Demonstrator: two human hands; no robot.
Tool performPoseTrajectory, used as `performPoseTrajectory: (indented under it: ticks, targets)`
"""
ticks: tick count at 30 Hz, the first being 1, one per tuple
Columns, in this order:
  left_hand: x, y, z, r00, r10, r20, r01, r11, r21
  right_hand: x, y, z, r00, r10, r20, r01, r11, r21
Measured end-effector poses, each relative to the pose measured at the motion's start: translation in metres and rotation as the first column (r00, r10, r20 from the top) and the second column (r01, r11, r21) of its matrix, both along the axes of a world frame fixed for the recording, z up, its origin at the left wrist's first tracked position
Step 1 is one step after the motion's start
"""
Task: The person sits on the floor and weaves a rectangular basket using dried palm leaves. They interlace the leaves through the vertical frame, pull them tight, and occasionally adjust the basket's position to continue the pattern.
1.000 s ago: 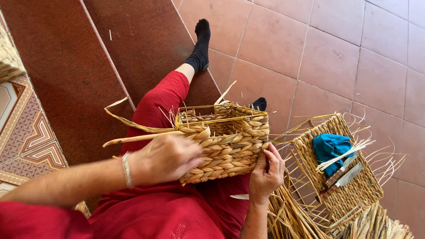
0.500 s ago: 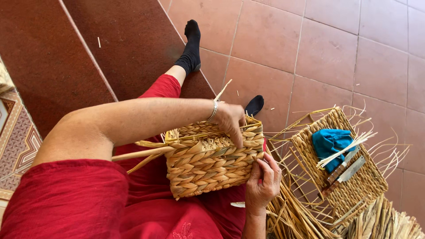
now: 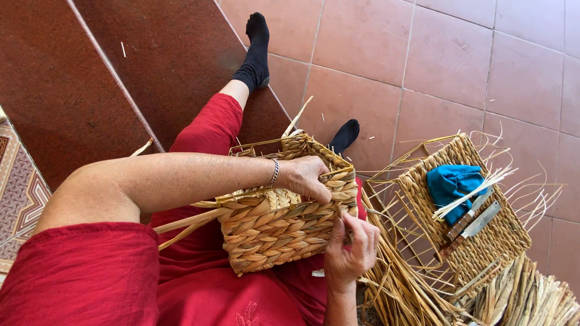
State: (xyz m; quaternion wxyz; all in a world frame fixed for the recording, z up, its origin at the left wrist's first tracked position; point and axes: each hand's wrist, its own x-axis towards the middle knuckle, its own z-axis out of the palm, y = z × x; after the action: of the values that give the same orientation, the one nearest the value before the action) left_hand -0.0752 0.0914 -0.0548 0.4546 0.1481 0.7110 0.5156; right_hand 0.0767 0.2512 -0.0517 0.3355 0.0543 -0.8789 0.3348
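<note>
A half-woven straw basket point(image 3: 278, 226) rests on my lap, over red trousers. My left hand point(image 3: 308, 177), with a thin bracelet at the wrist, reaches across the basket and grips its far upper rim. My right hand point(image 3: 350, 247) is at the basket's right side wall, fingers pinching a straw strand against the weave. Loose straw ends point(image 3: 181, 223) stick out from the basket's left side.
To the right on the tiled floor lies a second flat woven piece point(image 3: 477, 241) carrying a blue cloth point(image 3: 453, 181) and knives point(image 3: 474, 226). Bundles of loose straw point(image 3: 525, 299) lie at the lower right. My legs in black socks point(image 3: 257, 51) stretch over a brown mat.
My left arm has reached over the basket from its near side to the far rim. The basket has tipped and turned slightly on my lap. My right hand stays at the right side.
</note>
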Motion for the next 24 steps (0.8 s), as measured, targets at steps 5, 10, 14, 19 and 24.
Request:
performPoseTrajectory:
  ticks: [5, 10, 14, 19, 24]
  targets:
    - [0.0, 0.002, -0.01, 0.989, 0.012, 0.147, -0.018, 0.999, 0.041, -0.004, -0.013, -0.002, 0.999, 0.05, -0.02, -0.047, 0.993, 0.105]
    - [0.001, 0.002, -0.026, 0.958, 0.043, 0.282, -0.072, 0.993, 0.092, -0.002, -0.013, 0.003, 0.995, 0.102, 0.004, -0.1, 0.968, 0.228]
    - [0.003, 0.005, -0.037, 0.952, 0.013, 0.305, -0.051, 0.992, 0.117, -0.001, -0.01, 0.006, 0.993, 0.113, 0.032, -0.117, 0.945, 0.306]
    - [0.001, -0.015, -0.044, 0.805, -0.057, 0.591, -0.185, 0.921, 0.342, -0.001, -0.005, 0.014, 0.977, 0.084, 0.195, -0.155, 0.911, 0.383]
    - [-0.006, -0.037, -0.057, 0.654, -0.21, 0.726, -0.207, 0.874, 0.439, -0.004, -0.008, 0.025, 0.958, 0.127, 0.258, -0.127, 0.992, -0.02]
